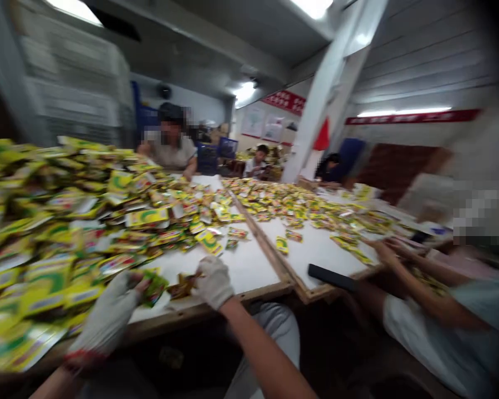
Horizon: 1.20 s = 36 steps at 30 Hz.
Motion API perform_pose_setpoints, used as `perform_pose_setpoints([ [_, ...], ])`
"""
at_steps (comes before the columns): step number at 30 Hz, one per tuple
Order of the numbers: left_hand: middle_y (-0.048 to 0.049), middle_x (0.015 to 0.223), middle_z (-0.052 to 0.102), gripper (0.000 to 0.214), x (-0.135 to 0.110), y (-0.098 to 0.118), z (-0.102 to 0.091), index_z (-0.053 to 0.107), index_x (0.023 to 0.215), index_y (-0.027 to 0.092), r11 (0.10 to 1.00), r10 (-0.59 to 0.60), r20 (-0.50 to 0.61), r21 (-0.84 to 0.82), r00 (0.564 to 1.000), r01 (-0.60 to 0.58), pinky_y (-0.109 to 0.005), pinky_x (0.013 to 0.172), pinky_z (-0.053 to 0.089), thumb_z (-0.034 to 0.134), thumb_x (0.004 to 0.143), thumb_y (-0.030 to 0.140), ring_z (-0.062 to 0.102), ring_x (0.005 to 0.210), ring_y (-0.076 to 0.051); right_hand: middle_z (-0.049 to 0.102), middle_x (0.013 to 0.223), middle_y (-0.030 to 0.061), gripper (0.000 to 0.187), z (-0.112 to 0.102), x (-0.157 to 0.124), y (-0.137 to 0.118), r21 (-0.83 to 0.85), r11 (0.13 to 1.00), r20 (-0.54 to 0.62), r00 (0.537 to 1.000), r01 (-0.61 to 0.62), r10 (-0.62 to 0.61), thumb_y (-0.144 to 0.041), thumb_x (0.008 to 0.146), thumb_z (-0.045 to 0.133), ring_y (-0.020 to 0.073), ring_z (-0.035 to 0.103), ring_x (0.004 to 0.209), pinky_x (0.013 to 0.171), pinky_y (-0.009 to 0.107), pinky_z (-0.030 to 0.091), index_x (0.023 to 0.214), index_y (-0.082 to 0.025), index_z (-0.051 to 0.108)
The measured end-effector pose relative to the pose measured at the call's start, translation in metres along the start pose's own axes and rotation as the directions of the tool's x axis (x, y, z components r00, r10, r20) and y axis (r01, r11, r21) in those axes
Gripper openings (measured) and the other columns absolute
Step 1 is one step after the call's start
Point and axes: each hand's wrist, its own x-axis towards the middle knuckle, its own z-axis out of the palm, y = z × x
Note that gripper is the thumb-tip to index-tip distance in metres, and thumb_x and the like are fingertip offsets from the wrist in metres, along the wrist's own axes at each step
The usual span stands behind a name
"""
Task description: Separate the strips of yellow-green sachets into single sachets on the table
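My left hand point(110, 313), in a white glove with a red cuff edge, is closed on a green and yellow packet point(153, 287) at the table's near edge. My right hand point(214, 281), gloved in white with bare fingertips, has its fingers closed on a small brown-orange packet point(182, 286). Between the two hands, both packets sit low over the white tabletop point(249, 266). A big heap of yellow and green packets point(45, 277) rises beside and beyond my left hand. Motion blur hides the print on the held packets.
A wooden strip point(258, 235) divides the table. More packets point(295, 202) are spread on the right half, with a dark flat bar point(331, 277) at its near edge. A co-worker point(436, 293) sits on my right, and another person point(172, 138) is across the heap.
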Motion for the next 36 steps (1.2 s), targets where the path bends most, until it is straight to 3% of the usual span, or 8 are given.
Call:
perform_pose_setpoints([
  [2,-0.0016,0.088,0.067,0.036,0.006,-0.013,0.007,0.054,0.103,0.016,0.937,-0.177,-0.050,-0.315,0.983,0.152,-0.029,0.072,0.051,0.056,0.081,0.045,0.061,0.083,-0.018,0.059,0.071,-0.0002,0.020,0.002,0.001,0.011,0.113,0.991,0.021,0.997,-0.075,0.073,-0.037,0.072,0.064,0.0170,0.056,0.075,0.070,0.031,0.047,0.068,-0.020,0.054],
  [4,-0.0052,0.096,0.066,0.052,0.010,-0.017,0.020,0.052,0.114,0.015,0.787,-0.226,-0.032,-0.595,0.974,0.163,-0.028,0.073,0.051,0.065,0.072,0.044,0.062,0.088,-0.019,0.057,0.070,-0.0008,0.024,0.003,-0.001,0.017,0.211,0.967,0.053,0.990,-0.141,0.133,-0.043,0.078,0.052,0.0139,0.054,0.060,0.056,0.027,0.047,0.078,-0.020,0.052],
  [10,-0.0029,0.080,0.063,0.035,0.003,-0.006,0.051,0.060,0.092,0.014,0.618,-0.177,0.080,-0.767,0.981,0.174,-0.026,0.065,0.048,0.069,0.069,0.039,0.059,0.072,-0.015,0.057,0.067,-0.0022,0.030,0.003,-0.024,0.004,0.345,0.918,0.188,0.973,-0.194,0.135,-0.048,0.071,0.060,0.0122,0.051,0.050,0.045,0.024,0.044,0.079,-0.021,0.049],
  [17,-0.0002,0.074,0.060,0.023,-0.007,-0.003,0.043,0.060,0.084,0.014,0.644,-0.099,0.124,-0.748,0.987,0.158,-0.023,0.064,0.042,0.064,0.072,0.033,0.053,0.067,-0.012,0.060,0.066,-0.0001,0.025,-0.005,-0.028,-0.006,0.253,0.963,0.276,0.961,-0.093,0.020,-0.044,0.073,0.062,0.0154,0.056,0.061,0.057,0.027,0.049,0.074,-0.020,0.056],
  [22,-0.0001,0.072,0.059,0.020,-0.009,-0.007,0.042,0.060,0.082,0.014,0.668,-0.103,0.133,-0.725,0.986,0.168,-0.024,0.065,0.041,0.062,0.073,0.032,0.053,0.067,-0.013,0.067,0.082,0.0055,0.021,-0.014,-0.027,-0.012,0.106,0.987,0.305,0.941,0.117,-0.144,-0.035,0.083,0.052,0.0184,0.061,0.076,0.071,0.030,0.050,0.085,-0.019,0.064],
  [27,-0.0017,0.079,0.061,0.030,-0.014,-0.002,0.038,0.061,0.091,0.015,0.723,0.043,0.207,-0.682,0.977,0.113,-0.026,0.068,0.043,0.066,0.073,0.038,0.056,0.075,-0.016,0.065,0.076,0.0042,0.016,-0.011,-0.021,-0.021,-0.086,0.946,0.383,0.887,0.312,-0.257,-0.024,0.081,0.050,0.0180,0.059,0.073,0.071,0.030,0.047,0.074,-0.020,0.064],
  [32,-0.0013,0.085,0.060,0.036,-0.019,0.001,0.035,0.057,0.096,0.015,0.837,0.015,0.203,-0.538,0.979,0.098,-0.025,0.068,0.043,0.071,0.066,0.029,0.054,0.077,-0.015,0.067,0.088,0.0071,0.027,0.004,-0.037,-0.015,0.049,0.998,0.175,0.983,0.048,-0.056,-0.037,0.081,0.055,0.0199,0.063,0.078,0.072,0.031,0.051,0.098,-0.017,0.062],
  [36,0.0016,0.081,0.057,0.034,-0.016,-0.005,0.038,0.052,0.098,0.018,0.913,0.031,0.139,-0.407,0.990,0.028,-0.023,0.061,0.041,0.068,0.070,0.030,0.051,0.070,-0.012,0.067,0.109,0.0125,0.047,0.014,-0.050,-0.006,0.209,0.971,0.267,0.962,-0.119,0.060,-0.044,0.078,0.057,0.0247,0.065,0.095,0.080,0.035,0.053,0.114,-0.015,0.059],
])
